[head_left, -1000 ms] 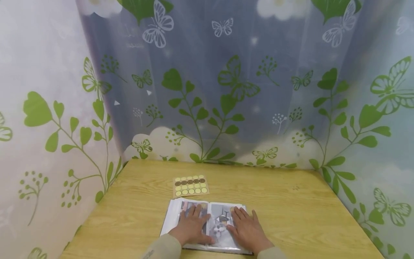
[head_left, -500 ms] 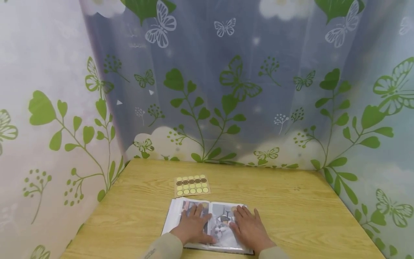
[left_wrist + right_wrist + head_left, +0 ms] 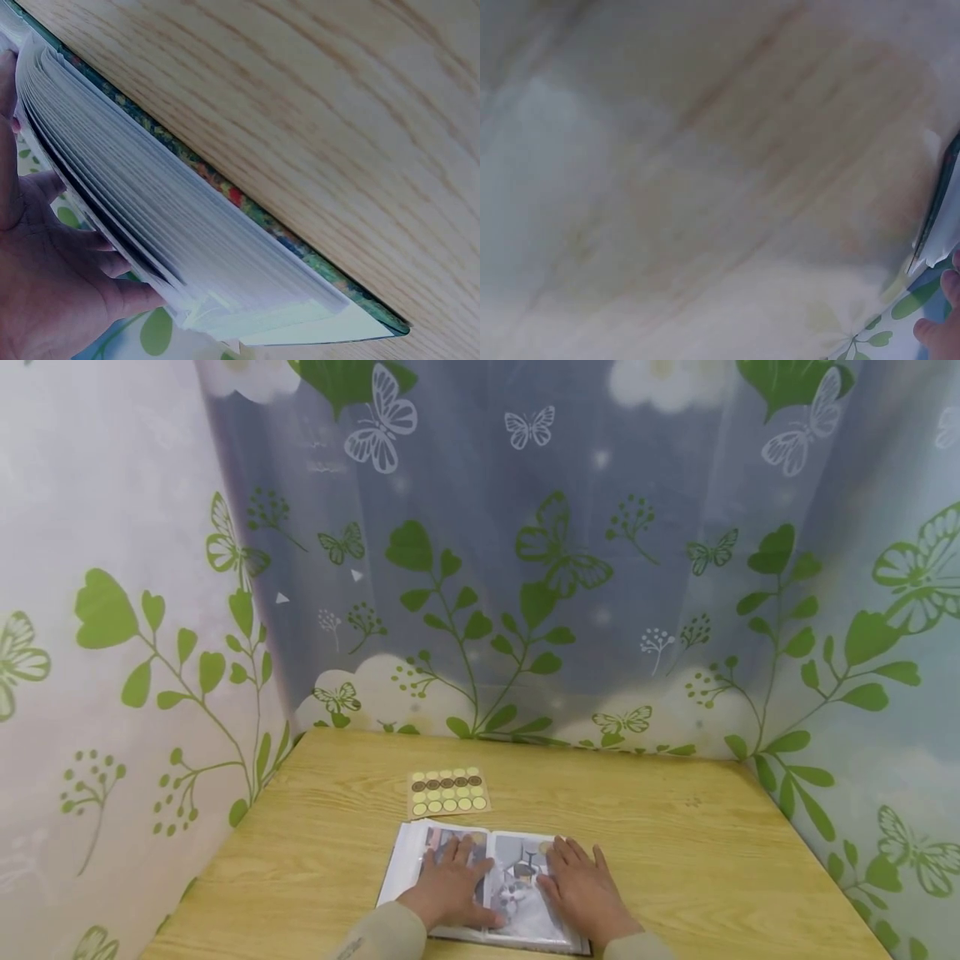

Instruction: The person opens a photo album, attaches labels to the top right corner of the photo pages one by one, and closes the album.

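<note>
A photo album [image 3: 528, 931] lies spread out on the table, with a picture in a clear sleeve on each of its two facing pages. My left hand [image 3: 453, 887] rests on the left page, fingers straight and spread. On the right page lies my right hand [image 3: 588, 893], its fingers extended toward the far edge. The left wrist view looks along the thick stack of album pages [image 3: 165, 180] above a colourful patterned cover [image 3: 232, 196], with the left hand [image 3: 56, 281] over them. In the right wrist view only some fingertips [image 3: 951, 289] and the album's dark edge [image 3: 936, 202] appear.
Just beyond the album lies a card of round stickers [image 3: 448, 794], yellow with one brown row. The wooden table [image 3: 697, 852] extends to both sides. Curtains [image 3: 480, 568] with leaves and butterflies enclose the table at the back and sides.
The head view has shifted slightly, so everything sits a little further right in it. Both hands keep their places on the album pages.
</note>
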Demonstrator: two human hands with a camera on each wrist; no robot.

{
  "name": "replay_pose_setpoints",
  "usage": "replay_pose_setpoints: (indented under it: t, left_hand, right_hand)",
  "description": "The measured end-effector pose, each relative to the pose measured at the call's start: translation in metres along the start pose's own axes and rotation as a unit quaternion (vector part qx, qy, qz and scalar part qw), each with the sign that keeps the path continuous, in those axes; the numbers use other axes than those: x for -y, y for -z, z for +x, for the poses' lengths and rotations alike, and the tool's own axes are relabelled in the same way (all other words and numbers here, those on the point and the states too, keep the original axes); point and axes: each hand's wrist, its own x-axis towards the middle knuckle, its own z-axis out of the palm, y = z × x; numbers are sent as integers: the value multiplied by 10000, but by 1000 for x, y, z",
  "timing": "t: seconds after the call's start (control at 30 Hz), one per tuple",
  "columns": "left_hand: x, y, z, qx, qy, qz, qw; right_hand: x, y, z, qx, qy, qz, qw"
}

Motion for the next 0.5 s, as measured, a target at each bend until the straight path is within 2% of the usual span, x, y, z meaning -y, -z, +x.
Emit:
replay_pose_setpoints:
  t: [0.5]
  left_hand:
    - [-1,1,0,66,53,27,10000]
  right_hand:
    - [2,-1,-2,22,255,-71,9996]
